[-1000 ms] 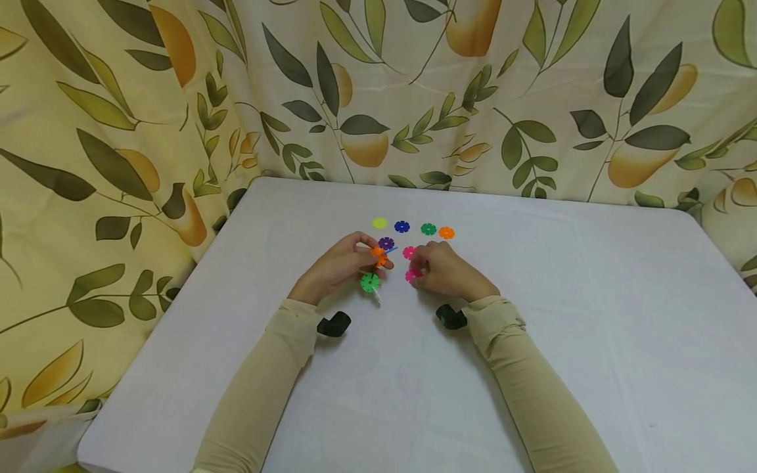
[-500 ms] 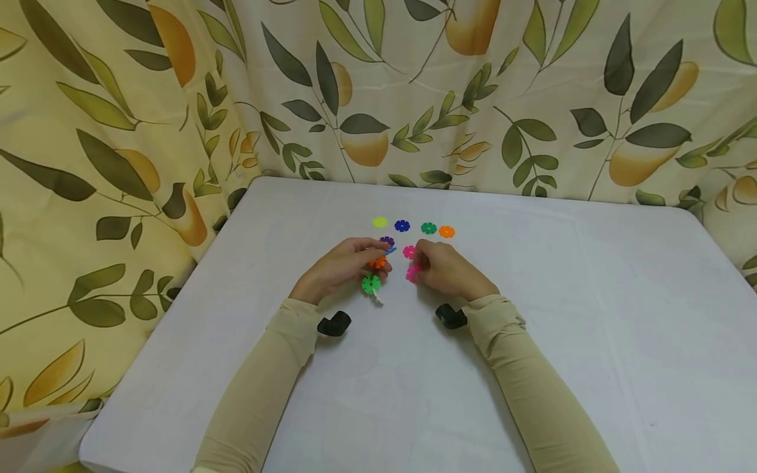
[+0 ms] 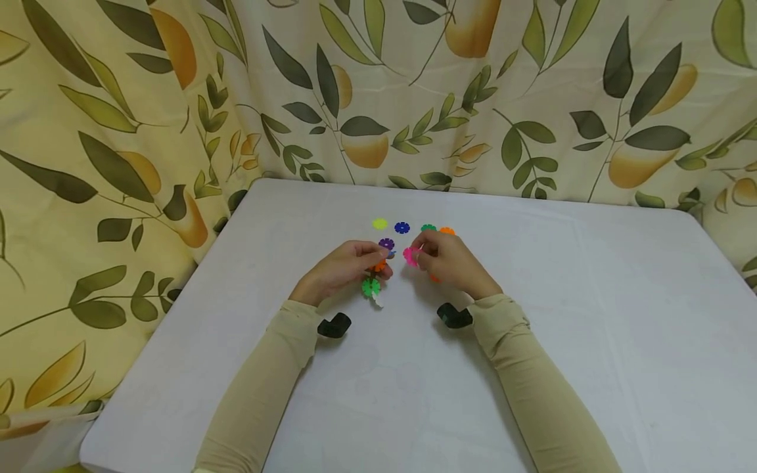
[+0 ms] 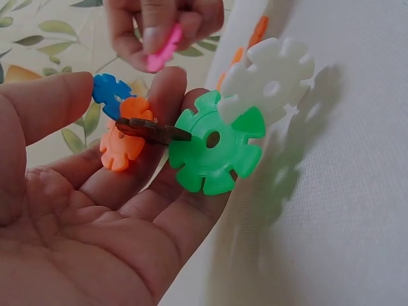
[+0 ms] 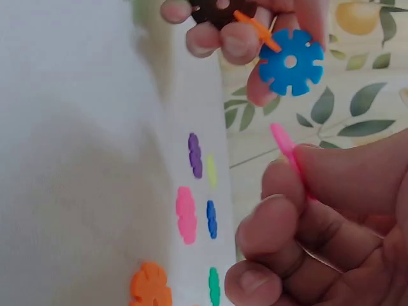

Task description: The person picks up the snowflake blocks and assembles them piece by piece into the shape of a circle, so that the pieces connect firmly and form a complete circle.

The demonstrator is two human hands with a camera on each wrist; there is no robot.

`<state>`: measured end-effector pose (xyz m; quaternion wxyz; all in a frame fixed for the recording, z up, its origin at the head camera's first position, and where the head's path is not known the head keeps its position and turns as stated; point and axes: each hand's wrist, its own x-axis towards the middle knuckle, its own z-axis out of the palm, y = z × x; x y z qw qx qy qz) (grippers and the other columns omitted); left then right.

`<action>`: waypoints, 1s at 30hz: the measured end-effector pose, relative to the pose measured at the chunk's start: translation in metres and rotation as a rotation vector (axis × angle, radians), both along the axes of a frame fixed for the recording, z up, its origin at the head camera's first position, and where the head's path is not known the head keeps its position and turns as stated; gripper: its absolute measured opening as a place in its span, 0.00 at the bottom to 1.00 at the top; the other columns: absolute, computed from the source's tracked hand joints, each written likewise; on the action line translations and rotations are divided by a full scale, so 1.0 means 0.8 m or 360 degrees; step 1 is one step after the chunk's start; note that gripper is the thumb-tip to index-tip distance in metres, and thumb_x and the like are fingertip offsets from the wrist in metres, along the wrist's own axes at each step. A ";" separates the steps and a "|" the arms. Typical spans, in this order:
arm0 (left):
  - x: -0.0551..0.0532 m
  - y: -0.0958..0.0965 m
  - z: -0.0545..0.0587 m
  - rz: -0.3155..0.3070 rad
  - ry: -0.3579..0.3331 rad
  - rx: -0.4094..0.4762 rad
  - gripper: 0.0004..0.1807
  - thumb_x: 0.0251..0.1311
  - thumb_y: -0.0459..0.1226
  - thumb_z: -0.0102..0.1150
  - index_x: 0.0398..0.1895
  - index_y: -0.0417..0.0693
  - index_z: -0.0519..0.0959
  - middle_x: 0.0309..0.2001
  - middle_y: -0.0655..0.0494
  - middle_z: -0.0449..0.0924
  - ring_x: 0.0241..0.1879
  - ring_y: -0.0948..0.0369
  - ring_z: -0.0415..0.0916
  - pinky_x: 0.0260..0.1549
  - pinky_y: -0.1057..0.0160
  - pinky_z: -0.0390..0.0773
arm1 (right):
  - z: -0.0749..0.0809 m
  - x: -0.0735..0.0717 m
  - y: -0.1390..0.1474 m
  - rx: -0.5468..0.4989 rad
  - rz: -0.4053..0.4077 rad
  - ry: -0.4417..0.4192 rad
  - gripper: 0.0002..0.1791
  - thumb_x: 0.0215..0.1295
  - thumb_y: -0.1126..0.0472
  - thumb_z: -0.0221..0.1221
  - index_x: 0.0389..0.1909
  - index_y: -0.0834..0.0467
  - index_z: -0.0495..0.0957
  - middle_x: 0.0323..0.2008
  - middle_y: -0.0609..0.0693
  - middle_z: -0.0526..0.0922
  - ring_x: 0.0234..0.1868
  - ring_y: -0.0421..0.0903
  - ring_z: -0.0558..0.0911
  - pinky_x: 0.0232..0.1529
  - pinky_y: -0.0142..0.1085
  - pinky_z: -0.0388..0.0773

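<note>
My left hand (image 3: 345,269) holds a chain of notched plastic snowflake discs, pinching it near the blue disc (image 4: 109,92). An orange disc (image 4: 121,152), a brown disc (image 4: 150,132), a green disc (image 4: 207,172) and a white disc (image 4: 277,67) follow, slotted into one another. My right hand (image 3: 455,263) pinches a loose pink disc (image 5: 287,145) between thumb and forefinger. That pink disc is held edge-on close to the blue one, with a gap between them. In the right wrist view, a second pink disc (image 5: 186,215) lies on the table.
Loose discs lie on the white-covered table (image 3: 591,328): yellow (image 3: 380,224), dark blue (image 3: 402,227), purple (image 3: 386,244), green (image 3: 428,228) and orange (image 3: 447,230). Another orange disc (image 3: 435,278) is partly under my right hand. A leaf-patterned curtain (image 3: 473,98) hangs behind.
My right hand has lifted a pink disc from the table and moved it slightly up and away. An orange disc beneath that hand now shows. The left hand's chain has dipped slightly.
</note>
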<state>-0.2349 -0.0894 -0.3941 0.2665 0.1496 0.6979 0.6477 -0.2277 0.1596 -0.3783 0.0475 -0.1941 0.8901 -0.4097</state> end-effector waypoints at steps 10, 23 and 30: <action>0.001 0.004 0.001 -0.0035 0.0021 -0.0013 0.22 0.85 0.38 0.51 0.65 0.26 0.74 0.46 0.44 0.87 0.44 0.54 0.84 0.52 0.60 0.82 | 0.007 0.006 -0.006 -0.0272 -0.0016 -0.0054 0.07 0.78 0.67 0.59 0.51 0.65 0.79 0.27 0.58 0.82 0.27 0.52 0.79 0.28 0.35 0.77; 0.000 0.005 0.001 -0.0033 -0.0001 -0.0048 0.21 0.83 0.40 0.54 0.65 0.30 0.76 0.49 0.44 0.88 0.46 0.53 0.83 0.51 0.61 0.79 | 0.007 0.010 -0.013 -0.0354 0.0026 -0.0029 0.07 0.76 0.69 0.58 0.49 0.64 0.80 0.26 0.56 0.81 0.27 0.53 0.78 0.26 0.34 0.74; 0.002 0.005 0.003 -0.0061 -0.0004 -0.0024 0.22 0.83 0.38 0.54 0.67 0.28 0.74 0.49 0.44 0.88 0.47 0.53 0.83 0.51 0.61 0.79 | 0.004 0.011 -0.015 -0.0325 0.0019 -0.0050 0.07 0.77 0.68 0.57 0.50 0.64 0.80 0.27 0.55 0.81 0.28 0.54 0.78 0.27 0.35 0.75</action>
